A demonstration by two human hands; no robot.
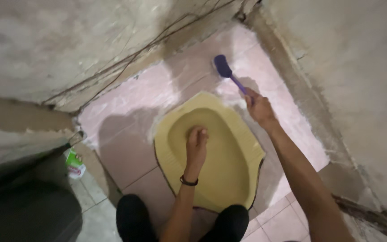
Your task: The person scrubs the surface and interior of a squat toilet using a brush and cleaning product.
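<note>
Pink tiled floor [126, 148], rough grey walls [359, 89]. Purple brush [223, 67] on floor beyond yellow squat toilet [242, 166], handle grasped by right hand [260, 107]. Left hand [197, 142] clenched inside bowl; contents of grip not discernible. Green-white packet [74, 163] at left.

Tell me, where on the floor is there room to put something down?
Bare pink tiles lie between the yellow squat toilet and the wall-side green packet. Behind the toilet it is crowded: the right hand works a purple brush. The left hand fills the bowl.
</note>
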